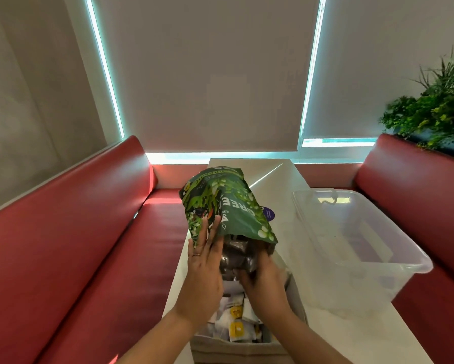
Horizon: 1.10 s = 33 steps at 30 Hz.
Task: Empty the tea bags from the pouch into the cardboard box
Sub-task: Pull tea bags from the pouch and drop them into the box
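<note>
Green and leaf-printed, the pouch (228, 206) hangs mouth-down over the cardboard box (236, 350), which sits at the near end of the white table (352, 337). The left hand (203, 269) presses straight fingers flat against the pouch's left side. The right hand (262, 282) curls its fingers round the edge of the open mouth, where dark foil shows. White and yellow tea bags (236, 327) lie heaped in the box. A clear plastic bin (365, 245) stands just to its right.
</note>
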Tool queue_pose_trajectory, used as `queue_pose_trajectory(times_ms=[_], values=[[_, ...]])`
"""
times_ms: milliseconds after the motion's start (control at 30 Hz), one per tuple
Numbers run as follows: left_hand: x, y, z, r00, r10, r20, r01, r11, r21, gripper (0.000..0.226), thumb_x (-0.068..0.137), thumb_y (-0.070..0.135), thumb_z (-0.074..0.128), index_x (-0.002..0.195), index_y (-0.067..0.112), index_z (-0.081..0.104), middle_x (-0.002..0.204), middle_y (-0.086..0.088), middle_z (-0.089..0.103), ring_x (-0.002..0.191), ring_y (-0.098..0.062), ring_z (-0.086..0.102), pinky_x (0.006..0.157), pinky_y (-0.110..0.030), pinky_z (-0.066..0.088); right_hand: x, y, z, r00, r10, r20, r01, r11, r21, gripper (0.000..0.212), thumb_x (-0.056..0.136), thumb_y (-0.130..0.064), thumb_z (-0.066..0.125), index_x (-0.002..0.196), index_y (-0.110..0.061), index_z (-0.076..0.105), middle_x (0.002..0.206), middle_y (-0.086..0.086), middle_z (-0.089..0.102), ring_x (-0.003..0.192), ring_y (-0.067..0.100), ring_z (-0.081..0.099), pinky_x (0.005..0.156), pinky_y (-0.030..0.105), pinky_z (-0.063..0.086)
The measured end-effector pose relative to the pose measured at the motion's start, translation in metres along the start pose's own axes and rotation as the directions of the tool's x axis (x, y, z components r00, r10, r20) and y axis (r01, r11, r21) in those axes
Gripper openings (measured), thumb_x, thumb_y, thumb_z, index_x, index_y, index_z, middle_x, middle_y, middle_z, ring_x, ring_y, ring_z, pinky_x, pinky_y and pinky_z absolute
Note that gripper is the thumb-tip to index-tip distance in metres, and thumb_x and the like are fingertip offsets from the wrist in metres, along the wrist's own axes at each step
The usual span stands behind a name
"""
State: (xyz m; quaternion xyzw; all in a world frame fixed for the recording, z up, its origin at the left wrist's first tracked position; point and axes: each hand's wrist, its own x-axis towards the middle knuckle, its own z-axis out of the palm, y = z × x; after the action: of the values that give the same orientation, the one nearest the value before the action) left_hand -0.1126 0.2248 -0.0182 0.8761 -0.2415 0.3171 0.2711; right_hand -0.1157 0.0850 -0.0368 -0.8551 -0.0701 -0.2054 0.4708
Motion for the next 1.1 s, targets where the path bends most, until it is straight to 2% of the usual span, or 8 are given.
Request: queue_pose_trajectory(times_ms=[233, 367, 500, 667, 800, 900, 967, 1100], values=[[-0.004, 0.0, 0.001, 0.999, -0.034, -0.022, 0.034, 0.999, -0.021, 0.105, 0.072, -0.017, 0.04, 0.148, 0.036, -0.01, 0.156, 0.02, -0.012, 0.147, -0.016, -0.003, 0.109, -0.063, 0.023, 0.0, 0.0, 0.006, 1.0, 0.023, 0.015, -0.023, 1.0, 0.019, 0.051, 0.084, -0.009, 0.061, 0.129, -0.021, 0.042, 0.113, -0.007, 0.056, 0.098, 0.007, 0.054, 0.079, 0.015, 0.043], [-0.005, -0.001, 0.002, 1.0, -0.02, 0.003, 0.02, 1.0, -0.007, 0.101, 0.073, -0.014, 0.038, 0.149, 0.031, -0.009, 0.157, 0.018, -0.01, 0.147, -0.016, -0.003, 0.111, -0.061, 0.022, 0.0, 0.004, 0.008, 1.0, 0.011, 0.011, -0.011, 1.0, 0.0, 0.048, 0.084, -0.008, 0.058, 0.128, -0.022, 0.042, 0.114, -0.001, 0.059, 0.102, 0.014, 0.058, 0.081, 0.022, 0.048], [-0.005, -0.003, 0.0, 0.999, -0.036, 0.02, 0.036, 0.999, -0.023, 0.095, 0.074, -0.008, 0.033, 0.149, 0.033, -0.011, 0.157, 0.018, -0.012, 0.146, -0.014, -0.006, 0.114, -0.049, 0.012, 0.002, 0.003, 0.008, 1.0, -0.011, 0.014, 0.011, 1.0, 0.003, 0.046, 0.085, -0.009, 0.058, 0.126, -0.023, 0.043, 0.113, -0.004, 0.058, 0.098, 0.009, 0.055, 0.078, 0.018, 0.044], [-0.009, -0.008, 0.005, 0.989, -0.091, 0.116, 0.09, 0.996, 0.017, 0.107, 0.076, -0.016, 0.04, 0.143, 0.044, -0.019, 0.155, 0.022, -0.017, 0.146, -0.014, -0.012, 0.114, -0.059, 0.016, 0.002, 0.012, 0.009, 0.997, 0.055, 0.046, -0.053, 0.998, -0.041, 0.043, 0.083, -0.014, 0.064, 0.121, -0.022, 0.046, 0.109, -0.005, 0.06, 0.096, 0.012, 0.058, 0.065, 0.006, 0.039], [-0.017, -0.001, 0.002, 0.987, -0.047, 0.151, 0.05, 0.999, -0.017, 0.095, 0.073, -0.005, 0.033, 0.149, 0.029, -0.013, 0.158, 0.013, -0.012, 0.147, -0.019, -0.007, 0.114, -0.057, 0.017, -0.003, 0.014, 0.008, 0.998, 0.042, 0.037, -0.041, 0.999, -0.034, 0.046, 0.084, -0.004, 0.059, 0.125, -0.017, 0.043, 0.105, -0.007, 0.053, 0.092, 0.011, 0.055, 0.063, 0.002, 0.036], [-0.026, -0.008, 0.007, 0.977, -0.106, 0.186, 0.1, 0.994, 0.045, 0.107, 0.074, -0.013, 0.042, 0.144, 0.037, -0.022, 0.154, 0.021, -0.022, 0.145, -0.013, -0.016, 0.114, -0.059, 0.013, -0.007, 0.02, 0.009, 0.996, 0.069, 0.054, -0.066, 0.996, -0.057, 0.047, 0.086, -0.011, 0.06, 0.128, -0.019, 0.041, 0.107, -0.004, 0.059, 0.094, 0.015, 0.059, 0.063, 0.006, 0.037], [-0.03, -0.01, 0.011, 0.962, -0.179, 0.208, 0.18, 0.984, 0.014, 0.11, 0.078, -0.013, 0.045, 0.14, 0.045, -0.025, 0.145, 0.033, -0.032, 0.142, -0.007, -0.022, 0.116, -0.052, 0.01, -0.011, 0.025, 0.013, 0.993, 0.069, 0.094, -0.06, 0.993, -0.105, 0.055, 0.084, -0.015, 0.063, 0.133, -0.019, 0.038, 0.114, 0.001, 0.062, 0.098, 0.019, 0.06, 0.068, 0.015, 0.038], [-0.039, -0.01, 0.019, 0.931, -0.216, 0.294, 0.248, 0.966, -0.074, 0.087, 0.086, -0.01, 0.038, 0.14, 0.033, -0.015, 0.135, 0.04, -0.039, 0.142, -0.008, -0.024, 0.119, -0.036, 0.015, -0.021, 0.039, 0.018, 0.975, 0.151, 0.161, -0.126, 0.98, -0.157, 0.064, 0.081, -0.015, 0.065, 0.138, -0.019, 0.035, 0.116, 0.003, 0.064, 0.1, 0.021, 0.061, 0.07, 0.02, 0.04]])
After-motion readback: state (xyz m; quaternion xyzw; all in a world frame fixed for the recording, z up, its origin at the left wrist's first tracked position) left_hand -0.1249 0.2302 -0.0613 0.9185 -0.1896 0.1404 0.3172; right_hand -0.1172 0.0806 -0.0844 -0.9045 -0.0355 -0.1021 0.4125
